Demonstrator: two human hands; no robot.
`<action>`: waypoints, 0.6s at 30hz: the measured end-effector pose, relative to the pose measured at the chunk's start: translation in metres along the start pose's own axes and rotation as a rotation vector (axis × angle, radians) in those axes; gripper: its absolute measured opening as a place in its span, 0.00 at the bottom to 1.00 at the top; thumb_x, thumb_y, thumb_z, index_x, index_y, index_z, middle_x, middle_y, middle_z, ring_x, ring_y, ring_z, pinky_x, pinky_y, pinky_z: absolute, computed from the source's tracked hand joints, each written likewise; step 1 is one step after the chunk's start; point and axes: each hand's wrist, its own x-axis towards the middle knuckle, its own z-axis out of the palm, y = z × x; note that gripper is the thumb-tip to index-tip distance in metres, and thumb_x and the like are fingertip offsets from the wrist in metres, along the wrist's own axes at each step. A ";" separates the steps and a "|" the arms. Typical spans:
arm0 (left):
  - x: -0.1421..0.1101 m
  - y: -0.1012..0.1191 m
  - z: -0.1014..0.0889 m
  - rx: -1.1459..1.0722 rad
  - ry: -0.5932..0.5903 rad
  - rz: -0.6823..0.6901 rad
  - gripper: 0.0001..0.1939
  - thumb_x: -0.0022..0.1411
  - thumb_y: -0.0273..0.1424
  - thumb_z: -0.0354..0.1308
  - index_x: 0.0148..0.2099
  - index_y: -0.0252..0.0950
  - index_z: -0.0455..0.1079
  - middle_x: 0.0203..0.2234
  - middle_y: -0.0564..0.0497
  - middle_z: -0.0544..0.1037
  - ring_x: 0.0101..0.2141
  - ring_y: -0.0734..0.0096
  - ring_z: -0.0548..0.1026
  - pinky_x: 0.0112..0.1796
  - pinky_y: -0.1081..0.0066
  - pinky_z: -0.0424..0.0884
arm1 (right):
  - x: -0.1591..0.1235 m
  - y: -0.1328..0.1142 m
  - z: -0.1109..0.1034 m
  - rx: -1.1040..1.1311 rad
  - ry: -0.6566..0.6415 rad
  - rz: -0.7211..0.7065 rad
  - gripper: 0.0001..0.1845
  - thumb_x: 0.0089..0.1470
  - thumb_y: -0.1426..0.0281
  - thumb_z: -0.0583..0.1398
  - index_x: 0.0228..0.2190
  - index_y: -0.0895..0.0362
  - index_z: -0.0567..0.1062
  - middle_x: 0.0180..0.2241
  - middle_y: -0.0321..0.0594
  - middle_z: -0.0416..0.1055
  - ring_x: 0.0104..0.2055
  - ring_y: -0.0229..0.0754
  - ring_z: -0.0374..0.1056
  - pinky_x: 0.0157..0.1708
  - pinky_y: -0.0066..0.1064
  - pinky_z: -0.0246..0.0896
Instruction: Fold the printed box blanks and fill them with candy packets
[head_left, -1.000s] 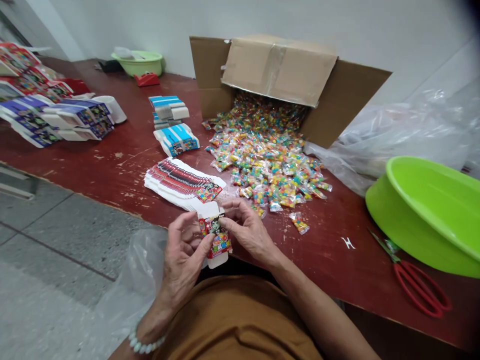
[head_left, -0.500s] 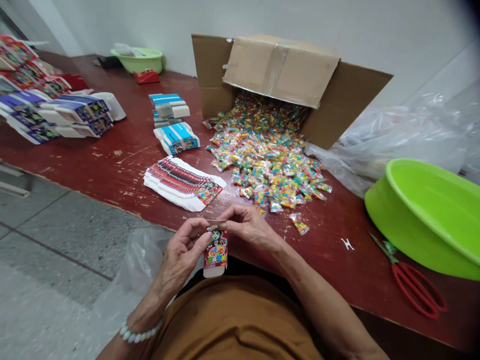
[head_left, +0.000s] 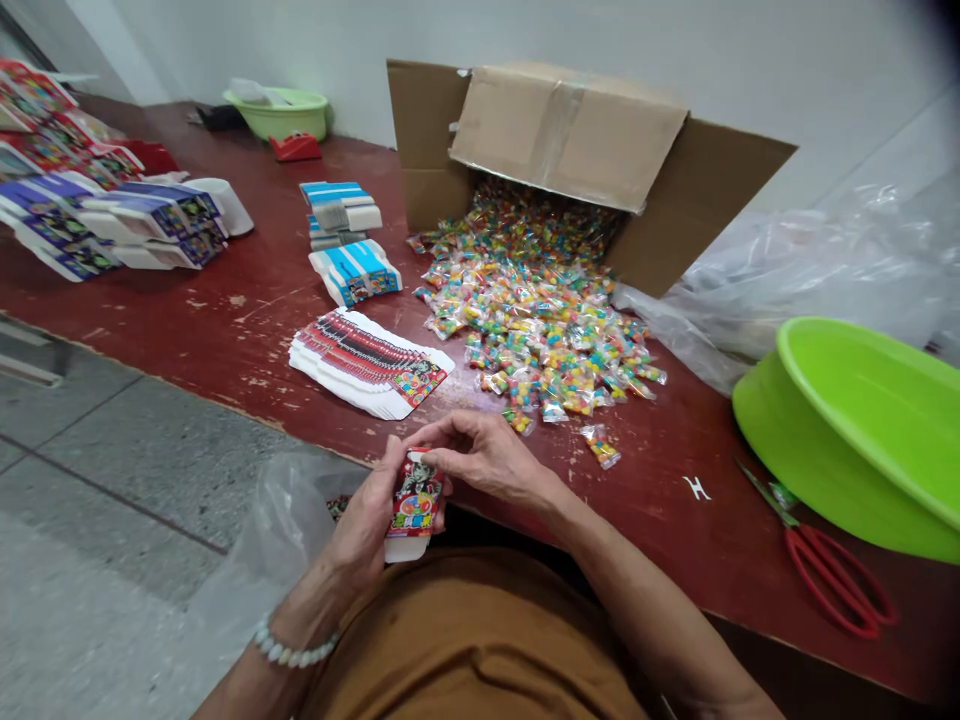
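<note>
Now the box (head_left: 417, 495) shows its top end folded in, it seems, where half a second ago a flap stood up between both hands; so one end looks nearly shut, while the lower flap (head_left: 406, 549) juts out. The left hand (head_left: 367, 520) wraps round the box, fingers curled behind, its grip shifted from a fingertip pinch; the right hand (head_left: 487, 460) presses thumb and fingers at the top, above the lap.
</note>
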 end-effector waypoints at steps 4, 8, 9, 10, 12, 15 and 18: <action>0.001 -0.001 -0.003 0.057 0.001 0.038 0.40 0.64 0.58 0.55 0.68 0.38 0.65 0.25 0.48 0.81 0.19 0.67 0.77 0.21 0.72 0.74 | 0.006 -0.004 -0.001 0.116 -0.025 0.070 0.16 0.53 0.57 0.69 0.33 0.58 0.80 0.35 0.41 0.79 0.23 0.33 0.69 0.24 0.27 0.67; 0.003 -0.003 -0.003 0.138 0.035 0.099 0.42 0.61 0.60 0.57 0.67 0.36 0.67 0.24 0.48 0.81 0.18 0.70 0.75 0.20 0.74 0.73 | 0.007 -0.008 0.000 0.181 -0.007 0.041 0.18 0.51 0.57 0.69 0.28 0.59 0.76 0.40 0.43 0.78 0.24 0.35 0.70 0.23 0.28 0.68; 0.003 -0.003 -0.003 0.148 0.047 0.107 0.43 0.61 0.60 0.57 0.67 0.37 0.66 0.24 0.49 0.81 0.18 0.70 0.74 0.20 0.74 0.72 | 0.005 -0.009 0.001 0.164 -0.004 0.008 0.18 0.51 0.56 0.69 0.28 0.59 0.75 0.41 0.43 0.77 0.26 0.35 0.70 0.24 0.28 0.68; 0.003 -0.004 -0.003 0.154 0.058 0.110 0.42 0.61 0.60 0.57 0.68 0.38 0.66 0.24 0.49 0.81 0.18 0.70 0.74 0.20 0.74 0.72 | 0.004 -0.010 0.001 0.124 -0.009 -0.029 0.17 0.53 0.57 0.68 0.28 0.58 0.75 0.41 0.42 0.76 0.28 0.35 0.70 0.25 0.27 0.67; 0.004 -0.004 -0.003 0.165 0.070 0.101 0.42 0.62 0.59 0.56 0.70 0.41 0.63 0.24 0.50 0.81 0.18 0.69 0.75 0.19 0.74 0.72 | -0.001 -0.011 0.001 -0.051 -0.049 -0.104 0.15 0.60 0.59 0.64 0.28 0.58 0.74 0.38 0.40 0.75 0.31 0.35 0.69 0.30 0.27 0.67; 0.008 -0.008 -0.002 0.161 0.101 0.076 0.40 0.63 0.59 0.56 0.70 0.43 0.63 0.24 0.51 0.80 0.18 0.69 0.75 0.19 0.73 0.73 | -0.008 -0.008 0.002 -0.456 -0.040 -0.234 0.08 0.63 0.69 0.60 0.31 0.57 0.75 0.35 0.38 0.73 0.36 0.38 0.68 0.41 0.31 0.66; 0.009 -0.017 0.002 0.089 0.116 0.042 0.39 0.60 0.58 0.60 0.66 0.43 0.66 0.27 0.52 0.80 0.18 0.70 0.75 0.19 0.72 0.74 | -0.015 -0.001 -0.002 -0.733 0.018 -0.307 0.03 0.61 0.73 0.62 0.38 0.56 0.77 0.42 0.42 0.74 0.45 0.42 0.70 0.49 0.36 0.65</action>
